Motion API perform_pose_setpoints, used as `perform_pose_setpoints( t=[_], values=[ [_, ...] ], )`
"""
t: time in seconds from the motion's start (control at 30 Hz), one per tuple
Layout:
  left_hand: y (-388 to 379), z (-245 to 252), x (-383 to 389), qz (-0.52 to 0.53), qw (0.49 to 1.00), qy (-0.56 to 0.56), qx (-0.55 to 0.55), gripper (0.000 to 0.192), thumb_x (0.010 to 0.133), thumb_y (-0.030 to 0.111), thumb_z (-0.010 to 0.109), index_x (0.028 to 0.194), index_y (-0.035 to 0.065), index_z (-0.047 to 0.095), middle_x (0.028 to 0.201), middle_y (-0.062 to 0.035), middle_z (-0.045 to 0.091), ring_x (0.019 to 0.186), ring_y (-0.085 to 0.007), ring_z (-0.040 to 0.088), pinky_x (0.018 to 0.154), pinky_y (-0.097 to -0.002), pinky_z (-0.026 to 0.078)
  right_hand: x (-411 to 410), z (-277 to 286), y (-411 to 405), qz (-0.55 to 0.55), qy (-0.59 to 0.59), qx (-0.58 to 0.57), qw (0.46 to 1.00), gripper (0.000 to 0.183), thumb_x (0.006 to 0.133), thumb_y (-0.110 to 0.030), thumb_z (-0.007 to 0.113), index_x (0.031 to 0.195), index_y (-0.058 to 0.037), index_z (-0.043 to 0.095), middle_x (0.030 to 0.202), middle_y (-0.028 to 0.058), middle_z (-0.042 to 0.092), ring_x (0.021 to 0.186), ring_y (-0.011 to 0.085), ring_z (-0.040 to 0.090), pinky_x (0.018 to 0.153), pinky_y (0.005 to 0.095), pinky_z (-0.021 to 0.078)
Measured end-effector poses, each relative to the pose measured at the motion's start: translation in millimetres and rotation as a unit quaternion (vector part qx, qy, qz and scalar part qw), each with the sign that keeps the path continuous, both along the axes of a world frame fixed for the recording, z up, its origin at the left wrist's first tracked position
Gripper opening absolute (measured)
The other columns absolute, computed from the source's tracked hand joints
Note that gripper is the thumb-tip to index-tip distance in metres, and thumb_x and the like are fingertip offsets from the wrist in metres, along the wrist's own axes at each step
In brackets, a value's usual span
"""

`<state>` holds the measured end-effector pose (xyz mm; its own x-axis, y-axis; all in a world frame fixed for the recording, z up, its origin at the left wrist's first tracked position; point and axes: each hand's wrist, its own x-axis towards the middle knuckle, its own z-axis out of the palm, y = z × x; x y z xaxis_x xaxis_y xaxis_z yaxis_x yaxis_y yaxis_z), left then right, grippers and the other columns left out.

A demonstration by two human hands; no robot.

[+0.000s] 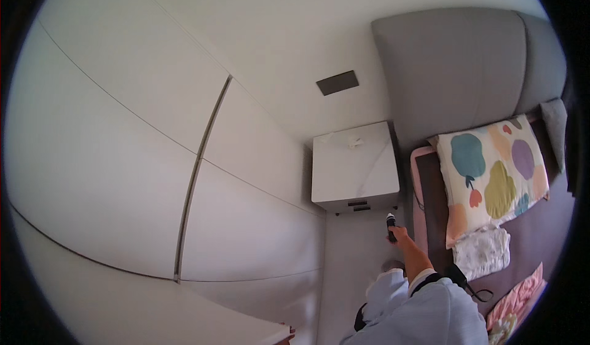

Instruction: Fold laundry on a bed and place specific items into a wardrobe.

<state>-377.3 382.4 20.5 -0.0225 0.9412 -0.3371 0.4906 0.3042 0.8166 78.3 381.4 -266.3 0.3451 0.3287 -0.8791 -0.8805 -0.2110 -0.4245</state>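
Observation:
My right hand is closed around a slim black bottle with a white top. It is held out over the floor, in front of a nightstand with a white marbled top. At the bottom of the view, the fingers of my left hand curl around the end of a white panel, perhaps a wardrobe door. Most of that hand is hidden behind the panel. A crumpled white scrap, possibly tissue, lies on the nightstand.
White wardrobe doors fill the left side. To the right stands a bed with a grey padded headboard, a patterned pillow, a folded white cloth and pink fabric. Pale floor runs between wardrobe and bed.

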Motion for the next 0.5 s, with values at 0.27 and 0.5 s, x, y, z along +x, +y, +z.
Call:
perform_pose_setpoints(
  t=[0.27, 0.5],
  values=[
    [-16.8, 2.3, 31.8, 0.123, 0.988, -0.013, -0.092, 0.028, 0.082, 0.016, 0.047, 0.106, 0.0020, 0.047, 0.086, -0.0103, 0.056, 0.074, -0.0183, 0.057, 0.061, -0.0272, 0.049, 37.2, 27.8, 108.0, 0.427, -0.421, -0.194, 0.776, 0.041, 0.064, -0.016, 0.062, 0.100, -0.0030, 0.048, 0.087, 0.0118, 0.053, 0.085, 0.0256, 0.052, 0.070, 0.0344, 0.0402],
    [-62.8, -25.2, -10.8, 0.154, 0.967, 0.063, -0.191, 0.029, 0.080, 0.012, 0.046, 0.107, 0.0023, 0.047, 0.082, -0.0096, 0.058, 0.067, -0.0166, 0.058, 0.054, -0.0257, 0.048, 71.8, 12.5, 141.8, 0.427, -0.569, -0.328, 0.621, 0.045, 0.064, -0.009, 0.062, 0.106, -0.0059, 0.044, 0.110, 0.0131, 0.040, 0.103, 0.0263, 0.038, 0.085, 0.0371, 0.0332]
  ],
)
